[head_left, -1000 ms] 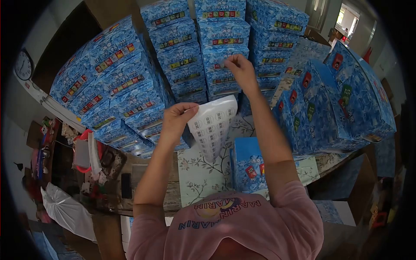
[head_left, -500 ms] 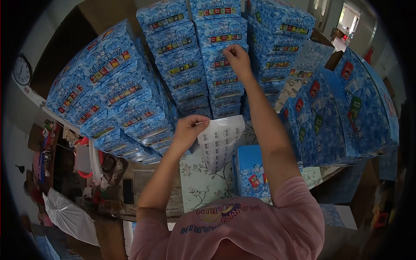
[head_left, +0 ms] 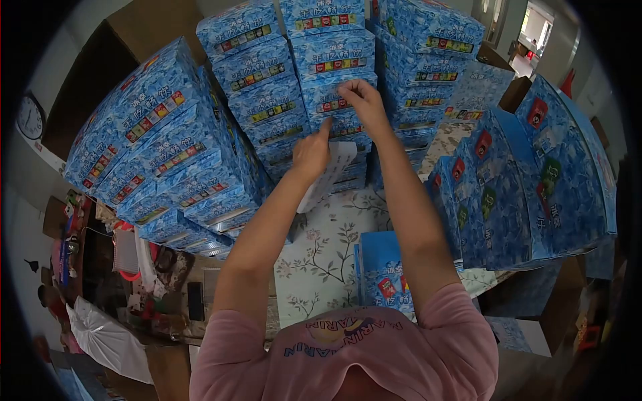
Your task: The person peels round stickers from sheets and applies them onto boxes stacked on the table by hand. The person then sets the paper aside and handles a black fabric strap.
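Note:
In the middle of the head view my left hand (head_left: 312,157) holds a white sheet of round printed stickers (head_left: 332,174), which hangs tilted below it. The index finger of that hand points up, its tip at the front of a blue ice-patterned box (head_left: 321,100) in the centre stack. My right hand (head_left: 364,103) is at the same box front, thumb and forefinger pinched together. Whether a loose sticker is between those fingertips is too small to tell. Below my forearms a blue box (head_left: 384,271) lies on the floral tablecloth (head_left: 328,247).
Tall stacks of similar blue boxes stand at the left (head_left: 154,134), beside the centre stack (head_left: 254,73) and to the right (head_left: 508,187). A dark phone (head_left: 195,301) lies at the table's left. A white bag (head_left: 107,334) sits lower left, and a wall clock (head_left: 31,115) hangs at far left.
My left hand has moved up and forward with the sticker sheet, its index finger now extended to the box. My right hand has lowered slightly along the box front.

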### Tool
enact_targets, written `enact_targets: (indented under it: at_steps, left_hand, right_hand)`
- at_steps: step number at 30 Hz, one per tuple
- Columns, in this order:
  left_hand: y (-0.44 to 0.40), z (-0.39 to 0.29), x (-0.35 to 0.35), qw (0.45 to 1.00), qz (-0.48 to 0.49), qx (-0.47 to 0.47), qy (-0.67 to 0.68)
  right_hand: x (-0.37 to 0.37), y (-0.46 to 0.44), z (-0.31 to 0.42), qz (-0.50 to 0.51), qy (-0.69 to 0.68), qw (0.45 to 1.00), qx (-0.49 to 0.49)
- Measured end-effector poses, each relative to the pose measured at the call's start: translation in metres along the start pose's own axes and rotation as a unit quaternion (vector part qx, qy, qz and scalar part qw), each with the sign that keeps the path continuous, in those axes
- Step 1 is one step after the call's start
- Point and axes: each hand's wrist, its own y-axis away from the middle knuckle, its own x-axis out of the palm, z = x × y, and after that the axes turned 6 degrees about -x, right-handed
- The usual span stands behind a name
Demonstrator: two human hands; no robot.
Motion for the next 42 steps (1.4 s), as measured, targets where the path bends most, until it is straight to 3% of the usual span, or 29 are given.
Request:
enact_targets:
  at_steps: [2, 8, 16, 19, 22, 24, 28, 31, 32, 33, 36, 40, 42]
  left_hand:
    - [0.001, 0.001, 0.004, 0.998, -0.050, 0.044, -0.020]
    - [-0.001, -0.005, -0.003, 0.999, 0.017, -0.021, 0.020]
    - [-0.009, 0.000, -0.008, 0.999, 0.035, -0.015, 0.037]
    - [-0.008, 0.002, -0.006, 0.999, 0.034, -0.003, 0.031]
    - [0.000, -0.002, -0.011, 0.998, 0.057, 0.001, 0.009]
    - [0.004, -0.005, -0.010, 0.997, 0.079, -0.003, -0.004]
    - [0.005, -0.001, 0.001, 0.999, 0.032, 0.022, -0.009]
    - [0.005, 0.001, -0.001, 0.999, 0.024, 0.030, -0.011]
    - [0.006, 0.001, -0.004, 0.999, 0.040, 0.027, -0.015]
    - [0.005, 0.001, -0.004, 0.999, 0.040, 0.026, -0.017]
    - [0.004, 0.000, -0.001, 0.999, 0.033, 0.032, -0.008]
    - [0.005, 0.001, 0.001, 0.999, 0.033, 0.029, -0.006]
    - [0.004, 0.000, -0.001, 0.999, 0.041, 0.024, -0.009]
  right_hand:
    - [0.000, 0.007, -0.002, -0.003, -0.008, 1.000, -0.017]
    - [0.005, 0.007, -0.009, -0.046, -0.004, 0.997, -0.054]
    - [0.007, -0.016, -0.022, -0.078, 0.022, 0.995, -0.060]
    - [0.003, -0.005, -0.015, -0.069, -0.047, 0.995, -0.053]
    - [-0.008, 0.028, -0.004, -0.070, -0.034, 0.997, 0.025]
    - [-0.011, 0.049, -0.004, -0.067, -0.025, 0.984, 0.160]
    - [-0.016, 0.058, -0.028, -0.065, -0.015, 0.985, 0.160]
    - [-0.008, 0.055, -0.046, -0.082, 0.022, 0.991, 0.099]
    - [-0.004, 0.055, -0.053, -0.103, 0.085, 0.990, 0.039]
    - [-0.002, 0.056, -0.059, -0.124, 0.148, 0.981, -0.022]
    - [0.011, 0.063, -0.060, -0.191, 0.230, 0.951, -0.084]
    - [0.011, 0.068, -0.057, -0.247, 0.300, 0.921, -0.023]
    - [0.003, 0.067, -0.071, -0.155, 0.435, 0.856, -0.234]
